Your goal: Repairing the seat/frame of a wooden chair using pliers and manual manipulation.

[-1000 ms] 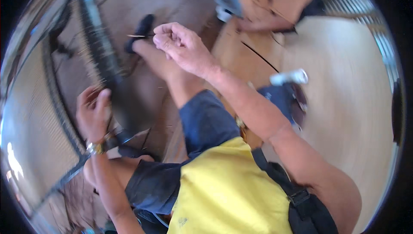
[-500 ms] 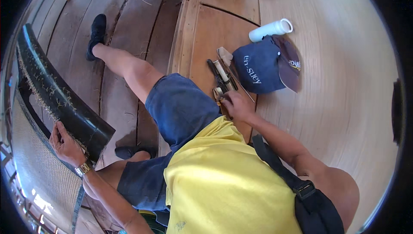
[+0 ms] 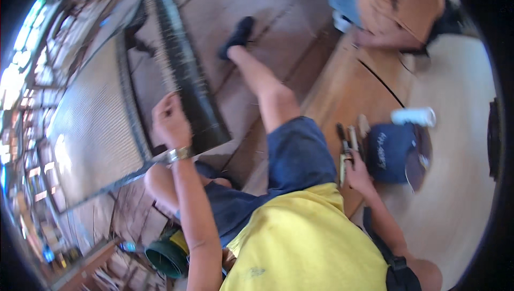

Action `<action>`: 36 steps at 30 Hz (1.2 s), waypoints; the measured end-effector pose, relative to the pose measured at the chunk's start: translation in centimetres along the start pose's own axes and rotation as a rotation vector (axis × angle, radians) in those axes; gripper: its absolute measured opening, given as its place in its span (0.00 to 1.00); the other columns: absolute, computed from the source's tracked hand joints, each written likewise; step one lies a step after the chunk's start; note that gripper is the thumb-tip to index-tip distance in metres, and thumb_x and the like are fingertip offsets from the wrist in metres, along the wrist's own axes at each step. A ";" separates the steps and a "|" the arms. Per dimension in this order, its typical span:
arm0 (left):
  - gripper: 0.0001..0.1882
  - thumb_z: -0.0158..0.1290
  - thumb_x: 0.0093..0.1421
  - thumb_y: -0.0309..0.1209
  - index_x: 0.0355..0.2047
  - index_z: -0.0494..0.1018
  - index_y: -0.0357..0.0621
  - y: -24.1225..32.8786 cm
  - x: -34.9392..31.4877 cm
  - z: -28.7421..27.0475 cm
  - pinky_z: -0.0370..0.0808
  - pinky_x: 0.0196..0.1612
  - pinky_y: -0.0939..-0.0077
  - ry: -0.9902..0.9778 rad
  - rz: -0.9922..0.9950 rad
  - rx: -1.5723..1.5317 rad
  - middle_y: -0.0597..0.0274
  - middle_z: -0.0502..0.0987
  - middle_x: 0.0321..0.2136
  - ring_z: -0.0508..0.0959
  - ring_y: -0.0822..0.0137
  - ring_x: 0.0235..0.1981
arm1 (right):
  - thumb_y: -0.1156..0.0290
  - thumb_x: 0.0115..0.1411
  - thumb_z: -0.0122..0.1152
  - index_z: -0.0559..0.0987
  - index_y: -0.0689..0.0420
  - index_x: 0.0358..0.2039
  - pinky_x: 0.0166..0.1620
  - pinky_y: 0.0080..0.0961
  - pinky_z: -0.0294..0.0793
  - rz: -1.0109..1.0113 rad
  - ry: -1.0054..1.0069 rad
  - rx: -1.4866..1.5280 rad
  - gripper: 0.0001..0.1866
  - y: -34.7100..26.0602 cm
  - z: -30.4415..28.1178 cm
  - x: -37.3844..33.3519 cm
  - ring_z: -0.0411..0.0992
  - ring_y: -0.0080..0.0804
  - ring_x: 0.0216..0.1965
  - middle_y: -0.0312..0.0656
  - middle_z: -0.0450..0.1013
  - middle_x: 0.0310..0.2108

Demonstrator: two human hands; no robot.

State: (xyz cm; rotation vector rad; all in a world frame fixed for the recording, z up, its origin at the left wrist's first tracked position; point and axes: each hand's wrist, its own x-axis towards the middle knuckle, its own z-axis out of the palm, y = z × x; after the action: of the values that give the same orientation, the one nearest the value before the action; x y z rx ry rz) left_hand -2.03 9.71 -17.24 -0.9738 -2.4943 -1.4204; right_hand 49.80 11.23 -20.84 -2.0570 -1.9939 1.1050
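My left hand (image 3: 172, 119), a metal-banded watch (image 3: 179, 154) on its wrist, is closed at the edge of a long glossy black curved piece (image 3: 195, 85). Pale, straw-like bits line that edge; whatever my fingers pinch is too blurred to make out. Beside it stands a woven mesh panel (image 3: 96, 125) in a dark frame. On the wooden surface to the right, my right hand (image 3: 357, 174) has its fingers bent over a small cluster of hand tools (image 3: 352, 138). What it grips among them is hidden. A dark blue cap (image 3: 391, 154) lies just right of that hand.
A white cylinder (image 3: 413, 116) lies beyond the cap on the wooden platform (image 3: 340, 90). At the far right another person's arm and blurred body (image 3: 385, 18) appear. A dark green container (image 3: 167, 256) stands low on the left, on the plank floor (image 3: 214, 2).
The whole view has swung left, so everything sits farther right and more of the left side shows. My left hand remains at the black piece's edge, my right at the tools.
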 end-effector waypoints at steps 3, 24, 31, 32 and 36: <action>0.08 0.59 0.64 0.33 0.39 0.82 0.44 0.0 0.2 0.4 0.73 0.36 0.76 0.000 -0.163 -0.132 0.64 0.80 0.30 0.75 0.73 0.30 | 0.70 0.66 0.52 0.65 0.61 0.61 0.45 0.32 0.78 0.122 -0.266 0.815 0.24 -6.4 -2.4 2.4 0.76 0.36 0.43 0.48 0.75 0.46; 0.06 0.56 0.65 0.29 0.37 0.78 0.40 0.8 -0.1 0.4 0.71 0.31 0.77 0.011 -0.229 -0.247 0.65 0.76 0.28 0.71 0.74 0.25 | 0.69 0.70 0.48 0.55 0.53 0.65 0.40 0.44 0.81 0.025 -1.446 0.749 0.26 -38.7 7.2 9.5 0.79 0.50 0.42 0.47 0.77 0.32; 0.05 0.56 0.65 0.28 0.37 0.77 0.39 0.8 0.0 0.4 0.71 0.31 0.76 0.006 -0.217 -0.281 0.63 0.75 0.29 0.72 0.72 0.26 | 0.69 0.69 0.49 0.67 0.58 0.53 0.38 0.40 0.82 0.005 -1.333 0.684 0.14 -40.1 8.1 10.0 0.80 0.43 0.38 0.46 0.77 0.31; 0.05 0.56 0.65 0.27 0.36 0.77 0.38 0.8 0.0 0.4 0.71 0.32 0.76 0.006 -0.232 -0.280 0.63 0.75 0.29 0.73 0.72 0.26 | 0.70 0.69 0.49 0.70 0.59 0.49 0.37 0.39 0.82 0.029 -1.316 0.699 0.12 -40.2 8.3 9.8 0.80 0.42 0.37 0.45 0.77 0.31; 0.05 0.55 0.64 0.26 0.36 0.77 0.38 0.8 0.0 0.2 0.72 0.33 0.77 0.007 -0.228 -0.285 0.62 0.76 0.29 0.73 0.72 0.27 | 0.69 0.68 0.51 0.72 0.59 0.45 0.37 0.37 0.82 0.068 -1.258 0.775 0.09 -40.0 8.9 7.9 0.79 0.38 0.34 0.42 0.75 0.29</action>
State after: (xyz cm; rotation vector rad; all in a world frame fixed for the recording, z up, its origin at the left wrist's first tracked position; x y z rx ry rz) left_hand -1.53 10.19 -16.78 -0.7371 -2.5113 -1.8838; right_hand 10.59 20.83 -10.28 -1.0082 -1.2005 2.9984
